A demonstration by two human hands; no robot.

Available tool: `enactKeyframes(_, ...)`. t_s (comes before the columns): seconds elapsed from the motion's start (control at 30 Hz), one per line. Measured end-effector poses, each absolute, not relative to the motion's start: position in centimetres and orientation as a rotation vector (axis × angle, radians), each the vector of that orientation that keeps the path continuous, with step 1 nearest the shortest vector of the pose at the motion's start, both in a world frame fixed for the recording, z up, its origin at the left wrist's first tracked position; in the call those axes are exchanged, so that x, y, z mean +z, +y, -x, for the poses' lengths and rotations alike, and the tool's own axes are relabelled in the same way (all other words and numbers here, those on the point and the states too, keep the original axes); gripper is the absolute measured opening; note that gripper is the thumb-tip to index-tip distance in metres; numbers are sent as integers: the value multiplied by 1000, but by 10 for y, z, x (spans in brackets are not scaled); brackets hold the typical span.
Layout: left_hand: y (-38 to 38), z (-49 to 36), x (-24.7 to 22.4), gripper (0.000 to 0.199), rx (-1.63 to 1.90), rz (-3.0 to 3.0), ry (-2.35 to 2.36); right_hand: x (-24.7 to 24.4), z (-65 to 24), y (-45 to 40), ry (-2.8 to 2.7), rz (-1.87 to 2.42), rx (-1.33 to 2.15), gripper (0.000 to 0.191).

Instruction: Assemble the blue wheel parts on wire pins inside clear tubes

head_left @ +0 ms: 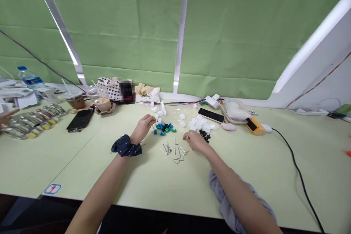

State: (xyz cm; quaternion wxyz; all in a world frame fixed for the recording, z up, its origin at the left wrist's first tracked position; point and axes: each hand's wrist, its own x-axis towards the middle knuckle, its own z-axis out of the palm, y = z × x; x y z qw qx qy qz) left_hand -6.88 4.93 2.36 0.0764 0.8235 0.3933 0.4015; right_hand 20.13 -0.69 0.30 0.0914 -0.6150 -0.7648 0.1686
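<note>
My left hand (144,128) is closed in a pinch at the left edge of a pile of small blue, green and black plastic parts (164,128). A thin metal rod (153,126) pokes down from its fingertips. To the right, my right hand (195,141) has its fingers curled together just above the table; whatever they may hold is hidden. Beside it lie small black parts (205,136), partly covered by the hand. Between my hands several bent metal rods (179,151) are scattered, and more rod ends show under my left wrist.
White round caps (199,122) lie behind the parts. Further back are a phone (211,115), a yellow device (255,126) with a black cable (294,164), and a plastic bag (236,109). On the left stand iced drinks (102,104), another phone (80,120) and a row of packets (35,120) near another person's hand (7,117).
</note>
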Motion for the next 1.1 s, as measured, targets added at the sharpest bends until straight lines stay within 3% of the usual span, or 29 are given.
enactKeyframes(1.1,48,60,19,21,1054,-2533,1128,5,-202,-9,-2259,1832,539,24)
